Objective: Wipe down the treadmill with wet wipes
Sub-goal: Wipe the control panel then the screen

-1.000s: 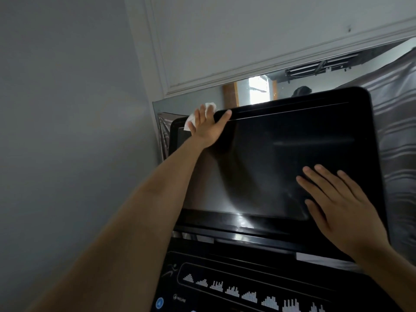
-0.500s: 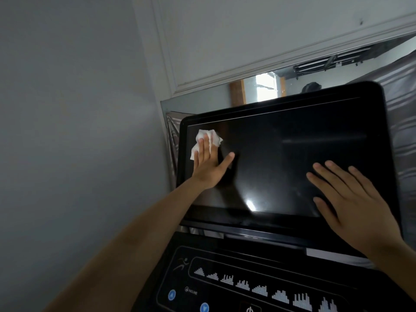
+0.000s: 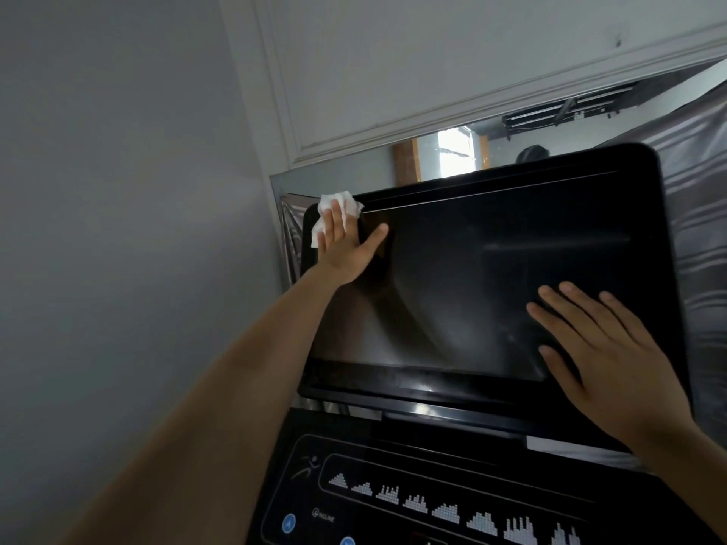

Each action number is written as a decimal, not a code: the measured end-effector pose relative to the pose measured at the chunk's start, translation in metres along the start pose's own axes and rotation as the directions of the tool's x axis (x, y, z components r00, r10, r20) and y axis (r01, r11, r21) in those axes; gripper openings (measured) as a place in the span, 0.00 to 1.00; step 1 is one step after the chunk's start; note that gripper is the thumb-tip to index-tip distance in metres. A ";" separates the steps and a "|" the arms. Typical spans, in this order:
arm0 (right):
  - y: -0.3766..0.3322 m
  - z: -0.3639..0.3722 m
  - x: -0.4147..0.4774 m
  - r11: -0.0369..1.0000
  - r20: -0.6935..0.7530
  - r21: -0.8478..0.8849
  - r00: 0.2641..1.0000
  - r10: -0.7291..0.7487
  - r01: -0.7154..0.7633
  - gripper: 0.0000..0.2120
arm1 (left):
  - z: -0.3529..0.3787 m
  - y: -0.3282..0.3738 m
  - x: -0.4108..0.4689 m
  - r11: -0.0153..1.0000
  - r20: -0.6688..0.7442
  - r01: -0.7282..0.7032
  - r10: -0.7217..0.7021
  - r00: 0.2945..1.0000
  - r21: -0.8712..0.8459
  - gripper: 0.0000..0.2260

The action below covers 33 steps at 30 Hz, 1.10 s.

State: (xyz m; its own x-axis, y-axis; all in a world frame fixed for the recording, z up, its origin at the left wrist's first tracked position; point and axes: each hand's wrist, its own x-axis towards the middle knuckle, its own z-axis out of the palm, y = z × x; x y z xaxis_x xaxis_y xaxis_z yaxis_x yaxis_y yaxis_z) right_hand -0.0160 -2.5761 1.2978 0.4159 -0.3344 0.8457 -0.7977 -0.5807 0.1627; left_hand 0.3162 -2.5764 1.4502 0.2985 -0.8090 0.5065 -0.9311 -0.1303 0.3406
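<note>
White wipe (image 3: 349,204): on treadmill screen (image 3: 472,269) top-left corner, under left hand (image 3: 346,249).
Left hand: fingers straight, together, pressing wipe flat.
Right hand (image 3: 613,367): fingers spread, flat on screen lower right.

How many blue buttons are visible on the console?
2. One blue button sits at the console's lower left; the second is right of it, cut by the frame edge. More may be hidden below.

Between the left hand (image 3: 346,245) at 10 o'clock and the right hand (image 3: 613,367) at 4, the screen (image 3: 452,289) lay bare; the wall (image 3: 118,230) stood close at its 9 o'clock edge.
</note>
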 end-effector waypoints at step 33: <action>-0.001 0.001 0.001 1.000 -0.028 0.011 1.000 -0.009 0.009 0.25 | 0.016 -0.050 -0.034 0.996 -0.033 0.050 -0.052 0.998 -0.073 0.38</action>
State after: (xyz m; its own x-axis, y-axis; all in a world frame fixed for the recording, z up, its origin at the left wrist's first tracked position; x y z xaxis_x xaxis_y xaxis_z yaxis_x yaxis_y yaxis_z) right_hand -0.0143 -2.5769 1.2979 0.4105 -0.3081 0.8582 -0.7890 -0.5918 0.1650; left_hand 0.3491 -2.5519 1.4036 0.3535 -0.7815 0.5140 -0.8973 -0.1280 0.4225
